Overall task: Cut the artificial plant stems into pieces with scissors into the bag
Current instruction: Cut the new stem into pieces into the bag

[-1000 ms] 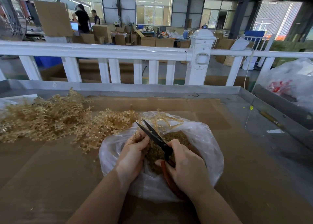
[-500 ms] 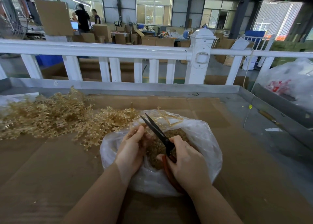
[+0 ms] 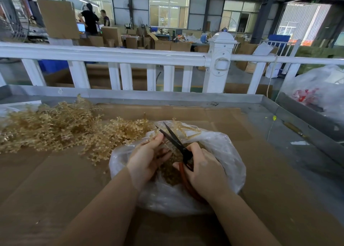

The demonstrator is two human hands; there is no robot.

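Head view looks down on both hands working over a clear plastic bag (image 3: 229,152) that lies open on brown cardboard (image 3: 55,180). Right hand (image 3: 204,171) has its fingers curled round the red handles of the scissors (image 3: 178,145), gripping them; the dark blades point up and away from it toward the left hand's fingertips and stand slightly parted at the tips. Left hand (image 3: 147,158) sits just left of the blades, fingers bent and pinching a thin pale stem (image 3: 183,129) whose branched end sticks out beyond the blades over the bag's far rim. Below and between the two hands, inside the bag, lies a heap of small tan cut pieces (image 3: 169,173). Left of the left hand, a loose pile of golden-beige uncut stems (image 3: 55,128) spreads across the cardboard, its nearest sprigs touching the bag's edge. Beyond both hands runs the grey metal rim of the table (image 3: 167,97), then a white fence (image 3: 111,54). Far to the right of the right hand lies another clear bag (image 3: 320,89) with red showing inside.
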